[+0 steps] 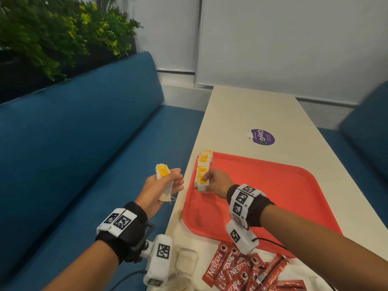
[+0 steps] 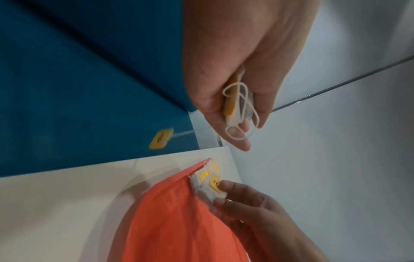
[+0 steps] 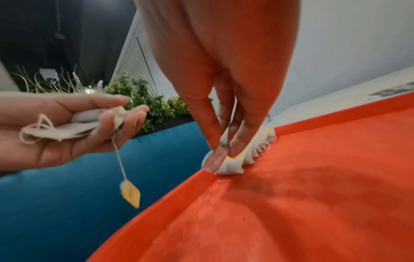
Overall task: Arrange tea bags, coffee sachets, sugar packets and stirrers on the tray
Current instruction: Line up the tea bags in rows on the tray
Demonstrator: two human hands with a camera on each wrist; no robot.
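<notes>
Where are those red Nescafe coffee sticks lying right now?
In the head view, the Nescafe coffee sticks lie in a loose pile on the table, just off the near edge of the red tray, below the right hand.

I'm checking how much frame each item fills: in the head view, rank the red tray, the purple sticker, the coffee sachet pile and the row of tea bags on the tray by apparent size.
1. red tray
2. coffee sachet pile, cut off by the frame edge
3. row of tea bags and purple sticker: too alike to rank, and the sticker lies farther away
</notes>
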